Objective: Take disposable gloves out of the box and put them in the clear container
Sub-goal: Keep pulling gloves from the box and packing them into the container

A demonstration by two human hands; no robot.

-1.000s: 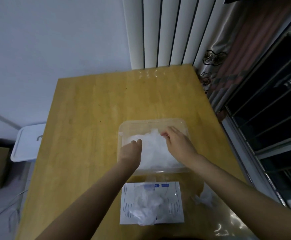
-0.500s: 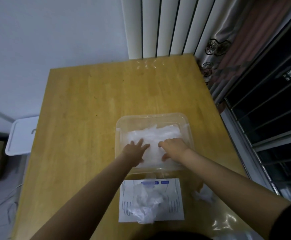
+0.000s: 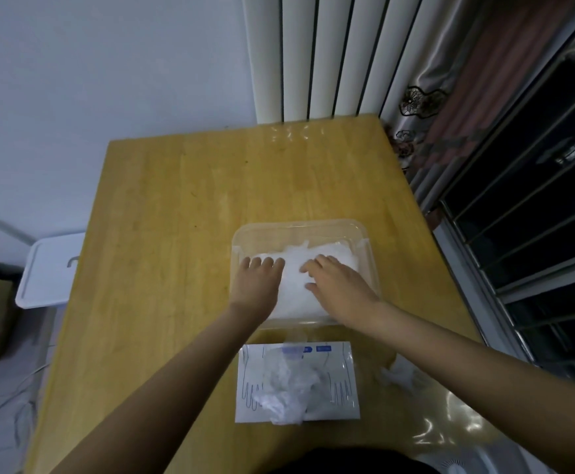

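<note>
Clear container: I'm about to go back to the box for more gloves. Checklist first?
1. Hands free: left hand and right hand lie flat on the glove pile, gripping nothing: ok.
2. Glove pile inside the clear container walls: ok.
3. Box has protruding gloves at its opening: ok.
4. Loose glove lies on the table right of the box, outside the container: not ok.
5. Count left in the box: cannot tell.
</note>
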